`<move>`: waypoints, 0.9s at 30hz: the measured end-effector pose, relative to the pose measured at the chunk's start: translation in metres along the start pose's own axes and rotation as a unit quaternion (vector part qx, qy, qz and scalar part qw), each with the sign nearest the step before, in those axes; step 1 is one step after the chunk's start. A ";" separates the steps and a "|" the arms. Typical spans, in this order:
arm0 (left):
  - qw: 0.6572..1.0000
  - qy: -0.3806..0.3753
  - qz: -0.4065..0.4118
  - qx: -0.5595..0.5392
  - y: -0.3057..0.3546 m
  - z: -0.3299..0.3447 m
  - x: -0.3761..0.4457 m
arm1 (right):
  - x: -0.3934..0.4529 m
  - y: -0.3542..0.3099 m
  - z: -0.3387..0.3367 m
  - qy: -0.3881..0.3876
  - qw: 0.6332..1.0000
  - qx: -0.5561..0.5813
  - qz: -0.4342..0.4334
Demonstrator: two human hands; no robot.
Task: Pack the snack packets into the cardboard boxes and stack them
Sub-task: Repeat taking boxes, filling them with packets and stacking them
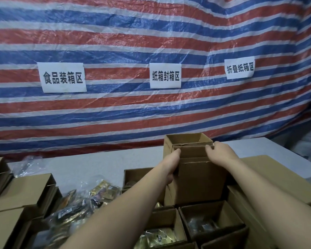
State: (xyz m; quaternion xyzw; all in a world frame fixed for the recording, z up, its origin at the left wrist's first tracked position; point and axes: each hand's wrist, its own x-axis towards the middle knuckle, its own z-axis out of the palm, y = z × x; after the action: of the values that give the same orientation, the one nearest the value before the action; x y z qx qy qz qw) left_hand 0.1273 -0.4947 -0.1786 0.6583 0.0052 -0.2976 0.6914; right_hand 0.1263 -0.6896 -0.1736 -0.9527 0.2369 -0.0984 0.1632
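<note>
A brown cardboard box (197, 178) stands high at centre, above other boxes, its top open and its near flap folded. My left hand (171, 166) grips its left side, fingers curled round the edge. My right hand (221, 153) holds its upper right corner, fingers over the rim. Below it sit open boxes (228, 212) with shiny snack packets inside (158, 238). A loose heap of snack packets (83, 203) in clear wrap lies on the table to the left.
More cardboard boxes (25, 191) are stacked at the left, and flat cardboard (276, 173) lies at the right. The grey table (97, 166) runs back to a striped tarpaulin wall (151, 42) with three paper signs.
</note>
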 end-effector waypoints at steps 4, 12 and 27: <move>0.997 0.003 0.043 0.064 0.004 -0.028 -0.019 | -0.007 -0.018 -0.007 0.085 0.995 0.018 -0.055; 0.973 0.121 0.146 0.130 -0.011 -0.153 -0.113 | -0.093 -0.163 0.003 0.044 0.958 0.175 -0.223; 0.944 0.327 0.015 0.041 -0.185 -0.372 -0.247 | -0.304 -0.304 0.182 -0.243 0.896 0.273 -0.252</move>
State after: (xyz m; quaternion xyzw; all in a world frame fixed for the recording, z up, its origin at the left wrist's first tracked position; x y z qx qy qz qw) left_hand -0.0105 -0.0470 -0.2978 0.7471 0.2089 -0.0555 0.6286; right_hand 0.0381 -0.2409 -0.2669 -0.8925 -0.0944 0.0378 0.4393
